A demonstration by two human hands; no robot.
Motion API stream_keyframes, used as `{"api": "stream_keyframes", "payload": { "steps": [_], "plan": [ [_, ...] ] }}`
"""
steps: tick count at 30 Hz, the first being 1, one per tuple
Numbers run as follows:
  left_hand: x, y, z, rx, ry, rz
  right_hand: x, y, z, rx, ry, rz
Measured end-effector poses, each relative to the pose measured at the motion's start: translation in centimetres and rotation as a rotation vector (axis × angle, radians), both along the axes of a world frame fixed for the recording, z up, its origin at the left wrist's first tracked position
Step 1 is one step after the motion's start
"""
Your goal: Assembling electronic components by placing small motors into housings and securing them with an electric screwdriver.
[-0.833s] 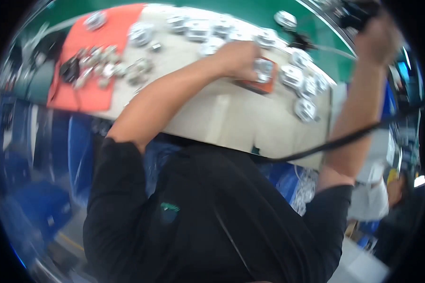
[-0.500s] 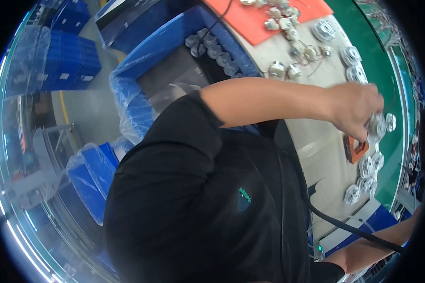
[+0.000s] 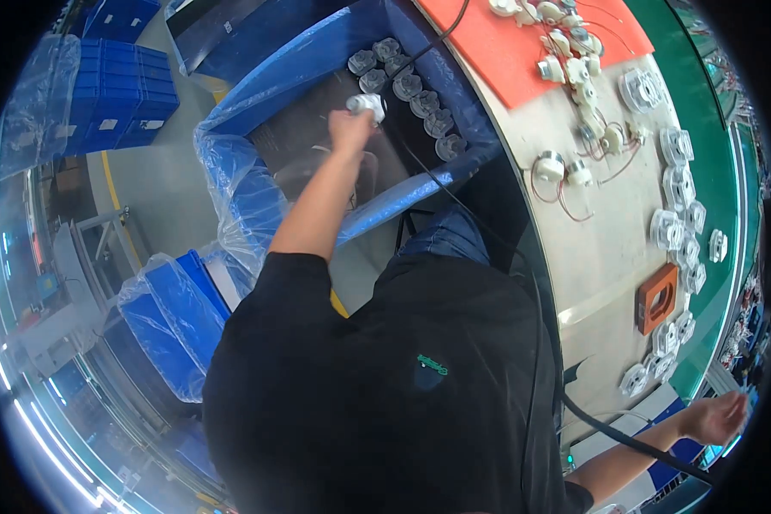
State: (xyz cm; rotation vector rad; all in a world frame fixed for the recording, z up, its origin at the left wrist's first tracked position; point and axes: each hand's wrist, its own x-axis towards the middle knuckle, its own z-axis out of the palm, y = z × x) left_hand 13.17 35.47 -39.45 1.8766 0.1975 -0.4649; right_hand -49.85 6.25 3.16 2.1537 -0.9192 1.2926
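Note:
My left hand (image 3: 349,133) is closed round a white round plastic part with a metallic-looking end (image 3: 367,106), held over a blue bin (image 3: 375,206) lined with clear plastic. Beneath it lies a dark sheet (image 3: 287,137), and along the bin's far and right sides sit similar clear-white round parts (image 3: 424,104). My right hand (image 3: 718,420) is past the near right end of the workbench, close to the picture's rim. Its fingers look loosely stretched, with nothing clearly held in them.
On the workbench (image 3: 587,265) are an orange-brown square fixture (image 3: 657,298), several white round housings (image 3: 678,188), and small wired motors (image 3: 581,68) partly on an orange mat (image 3: 488,64). A black cable (image 3: 634,441) crosses before my right arm. Blue crates (image 3: 116,94) stand at left.
My left hand has swung from the housings beside the square fixture, leftward to over the bin, carrying a white part. My right hand has come into view at lower right.

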Motion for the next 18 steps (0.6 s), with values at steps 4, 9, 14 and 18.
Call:
{"api": "stream_keyframes", "payload": {
  "steps": [4,9,14,18],
  "plan": [
    [0.8,-2.6,-12.5,0.223,0.133,0.032,-0.9,0.9,-3.6,0.262,-0.003,-0.016],
    [0.4,-6.0,-14.1,-0.098,-0.056,0.291,-2.0,1.6,-5.0,0.399,0.116,-0.037],
    [4.8,-4.5,-18.2,-0.036,0.011,0.355,-1.0,2.2,-6.5,0.451,0.266,-0.344],
    [7.0,-0.5,-23.3,-0.070,0.024,-0.054,0.8,-0.9,-8.6,0.753,-0.131,-0.329]
  ]
}}
